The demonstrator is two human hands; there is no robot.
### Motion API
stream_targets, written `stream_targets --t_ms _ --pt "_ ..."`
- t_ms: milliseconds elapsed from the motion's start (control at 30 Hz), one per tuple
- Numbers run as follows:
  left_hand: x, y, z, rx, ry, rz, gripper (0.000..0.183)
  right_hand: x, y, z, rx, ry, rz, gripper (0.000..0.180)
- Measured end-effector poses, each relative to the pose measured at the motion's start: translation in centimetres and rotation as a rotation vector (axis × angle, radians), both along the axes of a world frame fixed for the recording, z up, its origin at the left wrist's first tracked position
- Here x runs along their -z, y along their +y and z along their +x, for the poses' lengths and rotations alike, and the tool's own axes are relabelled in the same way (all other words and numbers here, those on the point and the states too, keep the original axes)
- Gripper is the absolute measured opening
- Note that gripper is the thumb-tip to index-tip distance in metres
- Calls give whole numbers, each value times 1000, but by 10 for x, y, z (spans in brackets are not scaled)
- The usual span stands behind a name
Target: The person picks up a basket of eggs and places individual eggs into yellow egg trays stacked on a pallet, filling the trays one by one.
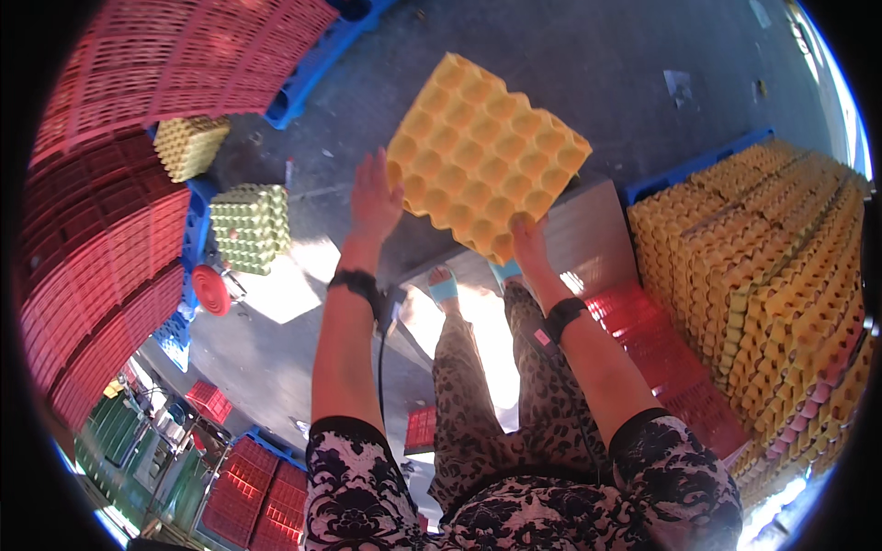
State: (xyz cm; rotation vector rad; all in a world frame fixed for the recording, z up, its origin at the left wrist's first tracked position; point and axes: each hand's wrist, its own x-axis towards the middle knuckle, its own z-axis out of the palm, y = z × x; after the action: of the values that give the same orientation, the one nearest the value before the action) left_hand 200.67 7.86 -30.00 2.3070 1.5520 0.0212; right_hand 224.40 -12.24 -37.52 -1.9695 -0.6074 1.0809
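A yellow egg tray [482, 155] with rows of round cups is held up in front of me, tilted, and no eggs show in it. My right hand [529, 241] grips its near right corner, thumb on the upper face. At the tray's left edge is my left hand [375, 193], its back turned up; whether its fingers close on the edge cannot be told. Below and behind the tray stands a box-like block with a pale side [596, 224]. Both wrists wear black bands.
Tall stacks of yellow egg trays [710, 255] stand at right beside red plastic crates [661, 365]. At left are stacked red crates [110, 255], a green egg tray stack [249, 227], a yellowish stack [191, 146] and a round red object [211, 290]. A black cable [382, 372] hangs near my left forearm.
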Motion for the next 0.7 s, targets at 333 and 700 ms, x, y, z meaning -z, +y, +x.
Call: stream_targets --t_ms 333,700 --pt "23 -16 10 -223 -271 -322 69 0 6 30 -146 -193 -62 59" --pt "52 -122 1 -783 -445 -358 85 -53 178 86 -724 -450 -123 57"
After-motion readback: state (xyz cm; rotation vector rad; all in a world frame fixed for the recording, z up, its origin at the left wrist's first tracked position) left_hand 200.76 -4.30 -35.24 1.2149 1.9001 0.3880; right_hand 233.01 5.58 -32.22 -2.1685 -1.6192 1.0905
